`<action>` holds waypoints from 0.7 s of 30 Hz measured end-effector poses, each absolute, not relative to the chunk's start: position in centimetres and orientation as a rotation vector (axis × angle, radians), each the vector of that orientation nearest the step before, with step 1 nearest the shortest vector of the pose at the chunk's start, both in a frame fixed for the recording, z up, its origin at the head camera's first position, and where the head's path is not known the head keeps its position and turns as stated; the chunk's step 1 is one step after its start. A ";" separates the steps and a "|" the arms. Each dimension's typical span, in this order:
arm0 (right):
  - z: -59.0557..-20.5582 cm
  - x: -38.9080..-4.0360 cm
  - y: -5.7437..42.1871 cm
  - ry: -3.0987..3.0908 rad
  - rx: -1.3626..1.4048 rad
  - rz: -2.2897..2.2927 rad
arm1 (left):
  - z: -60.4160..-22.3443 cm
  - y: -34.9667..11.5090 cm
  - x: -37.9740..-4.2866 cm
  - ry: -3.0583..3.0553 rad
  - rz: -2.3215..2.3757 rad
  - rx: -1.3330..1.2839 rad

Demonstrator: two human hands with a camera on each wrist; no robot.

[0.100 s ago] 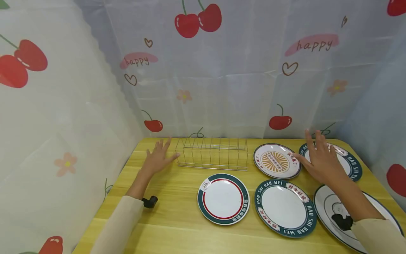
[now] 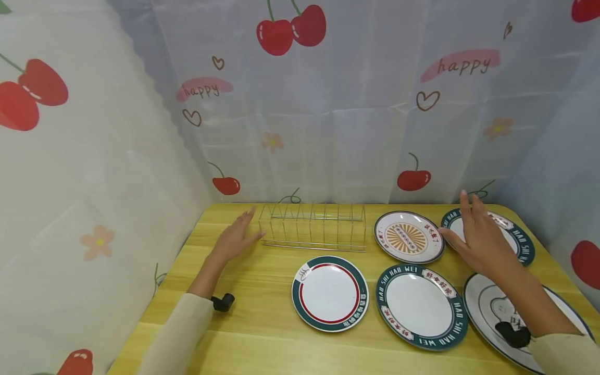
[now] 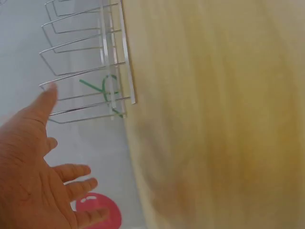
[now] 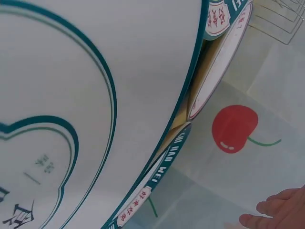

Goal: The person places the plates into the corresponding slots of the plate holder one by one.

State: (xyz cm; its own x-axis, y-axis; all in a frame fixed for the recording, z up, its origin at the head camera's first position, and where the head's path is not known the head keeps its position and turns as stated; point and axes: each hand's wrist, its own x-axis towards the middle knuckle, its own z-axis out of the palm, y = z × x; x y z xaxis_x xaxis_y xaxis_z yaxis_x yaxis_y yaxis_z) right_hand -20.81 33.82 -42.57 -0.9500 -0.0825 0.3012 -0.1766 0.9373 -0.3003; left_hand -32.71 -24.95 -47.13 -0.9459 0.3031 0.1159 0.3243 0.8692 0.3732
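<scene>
Beside the left end of a wire dish rack (image 2: 314, 248), my left hand (image 2: 233, 240) is held out with nothing in it. The left wrist view shows its thumb (image 3: 46, 98) overlapping the rack's end wires, its other fingers spread. My right hand (image 2: 485, 247) hovers, fingers straight, over a green-rimmed plate (image 2: 522, 242) at the back right, hiding part of it. Just left of its thumb lies a small plate with an orange sunburst (image 2: 407, 238). Under the right forearm is a large dark-rimmed plate (image 2: 485, 297), which fills much of the right wrist view.
Nearer the front of the wooden table (image 2: 253, 333) lie a plate with a red inner ring (image 2: 330, 294) and a green-rimmed lettered plate (image 2: 420, 307). A cherry-printed cloth (image 2: 337, 146) stands behind the table and along its sides.
My right hand has shifted slightly right, uncovering more of the large plate's drawing. The left hand's fingers have drawn closer together.
</scene>
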 end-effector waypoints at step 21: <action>-45.4 -10.0 41.2 -3.007 -0.410 0.622 | -50.4 -25.4 -31.0 -2.734 -1.399 -0.660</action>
State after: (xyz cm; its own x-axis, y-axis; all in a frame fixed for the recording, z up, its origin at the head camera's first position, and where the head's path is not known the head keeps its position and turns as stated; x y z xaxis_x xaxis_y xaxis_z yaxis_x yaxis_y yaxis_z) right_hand -9.98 41.24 -45.39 -0.9640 0.2655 -0.0107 0.2480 0.8844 -0.3953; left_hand -31.03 -25.35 -50.39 -0.9118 0.3653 0.1876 0.3659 0.5150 0.7752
